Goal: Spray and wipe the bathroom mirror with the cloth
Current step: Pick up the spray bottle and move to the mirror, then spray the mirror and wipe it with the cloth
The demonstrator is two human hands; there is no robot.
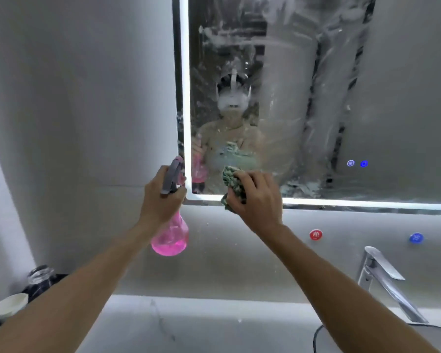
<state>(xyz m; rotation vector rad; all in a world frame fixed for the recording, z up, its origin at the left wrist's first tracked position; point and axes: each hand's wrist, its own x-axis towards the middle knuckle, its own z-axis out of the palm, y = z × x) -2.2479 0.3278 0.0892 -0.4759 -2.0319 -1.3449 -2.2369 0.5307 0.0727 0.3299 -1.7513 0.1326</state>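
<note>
Cloth (233, 186) at mirror's (316, 98) lower-left corner

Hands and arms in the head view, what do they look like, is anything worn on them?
Both forearms are bare, with no sleeves in view. The left hand and right hand wear no gloves, and no rings, watch or bracelets show.

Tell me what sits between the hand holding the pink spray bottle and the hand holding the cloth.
In the head view, the mirror's lit lower-left corner lies between the left hand and right hand, plus bare wall below it.
</note>
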